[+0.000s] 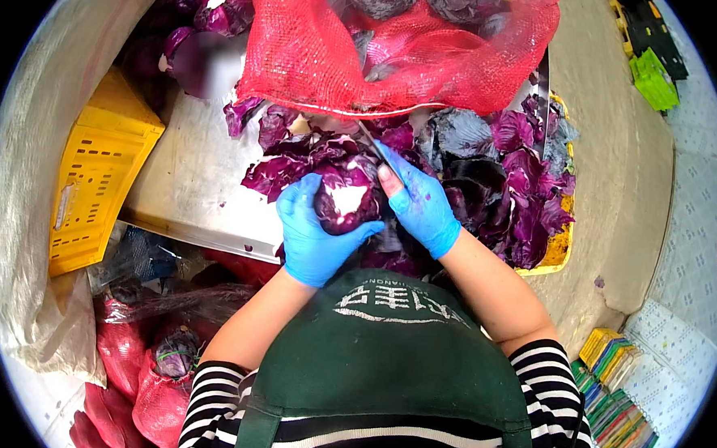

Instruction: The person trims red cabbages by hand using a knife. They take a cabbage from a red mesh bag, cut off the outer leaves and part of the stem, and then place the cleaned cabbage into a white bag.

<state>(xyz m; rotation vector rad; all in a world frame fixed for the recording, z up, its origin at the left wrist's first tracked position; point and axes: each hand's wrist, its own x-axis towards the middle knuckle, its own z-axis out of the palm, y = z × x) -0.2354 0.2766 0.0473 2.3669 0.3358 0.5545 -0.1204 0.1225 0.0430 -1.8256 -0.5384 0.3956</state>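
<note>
A head of red cabbage (pixel 350 202), with a pale cut face turned up, rests in my left hand (pixel 310 240). Blue gloves cover both hands. My right hand (pixel 423 204) grips a knife (pixel 370 138) whose blade points up and away past the cabbage; its handle is hidden in the palm. The thumb tip pokes bare out of the right glove. Loose purple outer leaves (pixel 286 159) lie behind the cabbage. More leaves (pixel 527 190) are heaped to the right of my right hand. A red mesh sack (pixel 318 57) holding whole cabbages lies just beyond the blade.
A metal worktop (pixel 197 173) spreads to the left, beside a tilted yellow plastic crate (pixel 102 174). Cabbages with cut faces (pixel 224 10) are piled at the far left. A yellow bin (pixel 560 253) sits under the leaves at right. Red mesh sacks (pixel 163 405) stand at lower left.
</note>
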